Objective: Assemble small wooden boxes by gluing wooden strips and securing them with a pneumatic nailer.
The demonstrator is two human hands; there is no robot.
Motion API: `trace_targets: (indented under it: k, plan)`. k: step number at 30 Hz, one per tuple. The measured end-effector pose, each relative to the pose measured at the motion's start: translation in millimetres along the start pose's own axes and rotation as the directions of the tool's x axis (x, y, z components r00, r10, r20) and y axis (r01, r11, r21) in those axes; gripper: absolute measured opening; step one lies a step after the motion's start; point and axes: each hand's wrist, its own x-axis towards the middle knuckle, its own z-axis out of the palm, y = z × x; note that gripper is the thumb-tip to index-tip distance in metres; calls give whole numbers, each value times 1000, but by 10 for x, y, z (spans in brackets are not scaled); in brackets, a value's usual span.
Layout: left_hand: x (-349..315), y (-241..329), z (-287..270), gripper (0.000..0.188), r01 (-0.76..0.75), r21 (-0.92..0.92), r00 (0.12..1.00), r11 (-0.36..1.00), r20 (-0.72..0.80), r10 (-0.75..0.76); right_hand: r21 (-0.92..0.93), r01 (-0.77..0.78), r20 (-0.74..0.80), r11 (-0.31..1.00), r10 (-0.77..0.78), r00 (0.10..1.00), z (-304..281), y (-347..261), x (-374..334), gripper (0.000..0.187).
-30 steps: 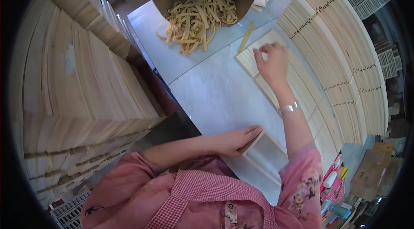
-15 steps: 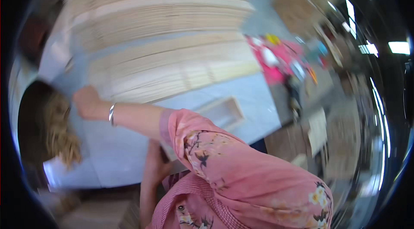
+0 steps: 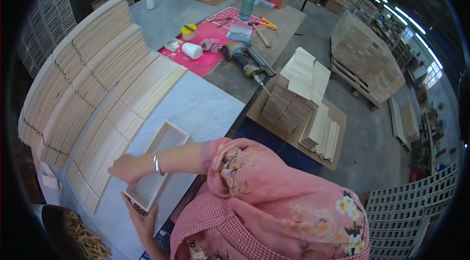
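A shallow rectangular wooden frame [image 3: 177,129] lies on the white marble-patterned tabletop [image 3: 210,98]. At its near end, my left hand [image 3: 143,218] grips the short side, thumb and forefinger at opposite corners. My right hand [image 3: 126,168], a silver bangle on its wrist, is closed above the frame's left long side, near the stacked wood strips. Whatever its fingers may hold is hidden. Long rows of thin pale wood strips [image 3: 110,93] stand packed together along the table's left.
A nail gun [image 3: 245,58] lies right of a pink mat [image 3: 203,66], near a hammer [image 3: 260,35], a white bottle [image 3: 192,51] and a blue-capped water bottle [image 3: 248,4]. Stacked boards [image 3: 296,93] stand to the right. Wood scraps [image 3: 83,235] fill a dark container at the lower left.
My view has swung right and sharpened from a blur. My right hand has come from near the scrap container to above the frame. My left hand now shows clearly at the frame's near end.
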Motion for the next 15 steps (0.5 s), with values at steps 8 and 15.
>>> trace_targets:
  k: [8, 15]
  plan:
    - [20, -76, -57, 114, -32, 61, 999, 998, -14, 33, 78, -86, -809, 993, 113, 577, -315, 243, 416, 17]
    - [47, -45, 12, 114, -62, 8, 997, 998, -39, 62, -23, -68, -236, 997, 60, 970, 142, 199, 215, 18]
